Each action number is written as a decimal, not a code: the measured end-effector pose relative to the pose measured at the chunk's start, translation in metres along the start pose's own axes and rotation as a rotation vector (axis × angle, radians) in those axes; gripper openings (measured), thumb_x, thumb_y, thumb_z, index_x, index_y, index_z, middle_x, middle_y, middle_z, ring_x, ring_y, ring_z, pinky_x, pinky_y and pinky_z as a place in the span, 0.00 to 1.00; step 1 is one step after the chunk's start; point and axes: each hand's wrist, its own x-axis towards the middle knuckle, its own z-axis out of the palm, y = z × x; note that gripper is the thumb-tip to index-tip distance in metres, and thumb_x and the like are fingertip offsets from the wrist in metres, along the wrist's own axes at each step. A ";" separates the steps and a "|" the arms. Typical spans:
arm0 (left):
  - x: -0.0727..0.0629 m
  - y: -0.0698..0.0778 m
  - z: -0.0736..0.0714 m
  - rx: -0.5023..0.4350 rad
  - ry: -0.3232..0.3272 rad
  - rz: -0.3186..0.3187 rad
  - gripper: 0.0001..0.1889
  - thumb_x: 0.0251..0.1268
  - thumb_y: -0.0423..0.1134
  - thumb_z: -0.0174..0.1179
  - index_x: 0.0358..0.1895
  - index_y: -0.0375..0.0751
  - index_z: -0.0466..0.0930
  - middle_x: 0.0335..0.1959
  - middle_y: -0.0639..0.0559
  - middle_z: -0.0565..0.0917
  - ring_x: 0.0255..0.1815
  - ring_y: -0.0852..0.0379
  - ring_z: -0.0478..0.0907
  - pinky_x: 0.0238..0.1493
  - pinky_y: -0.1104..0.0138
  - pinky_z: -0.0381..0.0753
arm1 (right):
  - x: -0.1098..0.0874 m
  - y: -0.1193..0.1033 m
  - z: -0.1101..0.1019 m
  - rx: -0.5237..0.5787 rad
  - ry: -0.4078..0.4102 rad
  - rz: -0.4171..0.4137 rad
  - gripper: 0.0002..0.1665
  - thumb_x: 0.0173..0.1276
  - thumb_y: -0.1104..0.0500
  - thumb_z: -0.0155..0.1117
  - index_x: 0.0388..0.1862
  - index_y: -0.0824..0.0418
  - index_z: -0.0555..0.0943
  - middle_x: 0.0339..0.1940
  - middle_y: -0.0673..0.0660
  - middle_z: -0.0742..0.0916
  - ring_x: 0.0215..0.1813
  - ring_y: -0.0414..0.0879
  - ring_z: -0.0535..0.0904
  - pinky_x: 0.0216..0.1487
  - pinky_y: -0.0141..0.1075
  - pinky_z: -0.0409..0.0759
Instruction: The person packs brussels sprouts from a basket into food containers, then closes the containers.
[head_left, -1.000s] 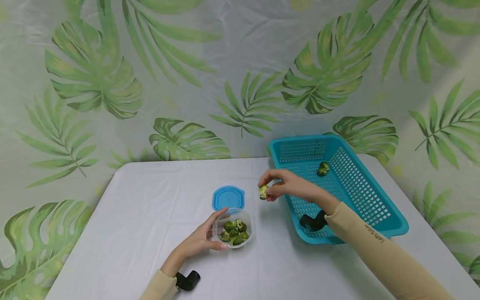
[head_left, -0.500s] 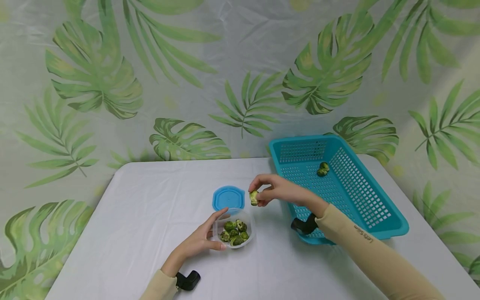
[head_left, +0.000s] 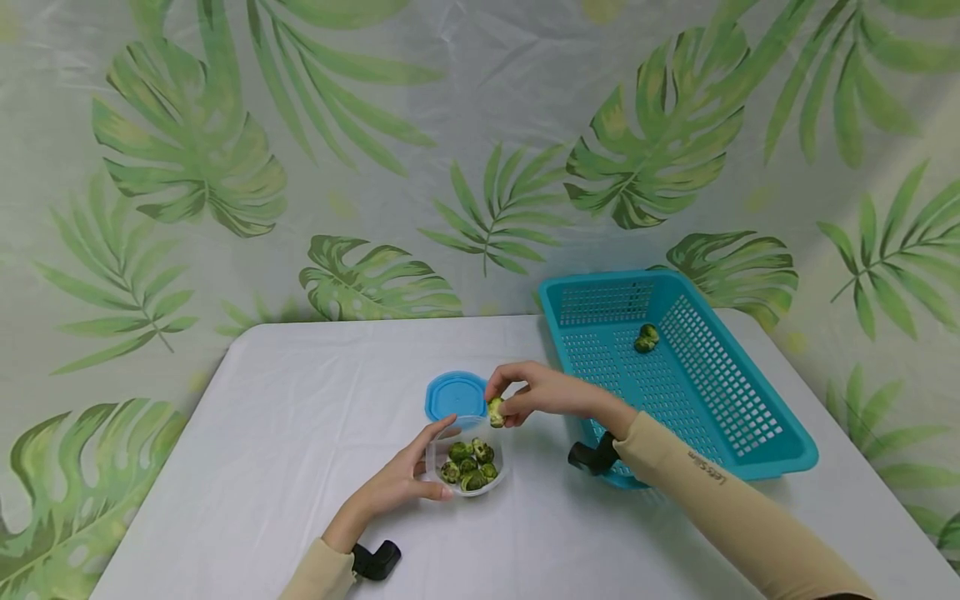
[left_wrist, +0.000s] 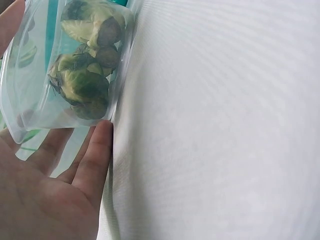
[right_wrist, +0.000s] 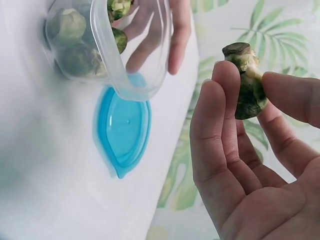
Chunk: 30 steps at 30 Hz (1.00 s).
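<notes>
On the white cloth point(head_left: 337, 392) at left of centre, the left hand point(head_left: 401, 483) holds a clear, round-cornered plastic container point(right_wrist: 111, 65) between thumb and spread fingers. Right, near its far rim, the right hand point(head_left: 543, 390) pinches a wrinkled sprout point(right_wrist: 251, 92). The container partly covers the smooth blue lid point(head_left: 454, 393); its sprouts point(head_left: 468, 470) overlap.

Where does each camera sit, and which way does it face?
Head: worn on the head, looking forward and down at the table; left hand, right hand and tan sleeves show.
Left wrist: on that wrist, looking at the clear tub of sprouts; part of the left hand shows.
Right wrist: on that wrist, looking at the pinched sprout; right hand and left fingers show.
Head and right wrist share the blue lid and pinched sprout.
</notes>
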 end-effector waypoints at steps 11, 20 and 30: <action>0.000 0.000 0.000 0.000 -0.003 0.010 0.48 0.58 0.35 0.66 0.77 0.44 0.44 0.73 0.40 0.58 0.72 0.40 0.52 0.62 0.39 0.59 | 0.009 0.003 0.012 -0.042 -0.046 0.020 0.10 0.69 0.67 0.57 0.47 0.68 0.78 0.41 0.57 0.80 0.35 0.49 0.83 0.41 0.49 0.82; 0.000 0.000 0.001 -0.003 0.002 -0.015 0.48 0.57 0.35 0.66 0.77 0.45 0.44 0.73 0.41 0.57 0.73 0.40 0.51 0.63 0.40 0.59 | 0.015 0.008 0.020 -0.078 -0.069 0.040 0.09 0.67 0.69 0.57 0.45 0.69 0.79 0.39 0.57 0.81 0.33 0.50 0.83 0.37 0.44 0.83; -0.001 0.002 0.001 0.000 0.004 -0.005 0.48 0.57 0.34 0.66 0.77 0.44 0.44 0.73 0.40 0.57 0.73 0.39 0.51 0.62 0.40 0.60 | 0.017 0.012 0.027 -0.126 -0.051 0.083 0.08 0.65 0.72 0.56 0.42 0.69 0.79 0.43 0.62 0.81 0.31 0.51 0.84 0.34 0.40 0.83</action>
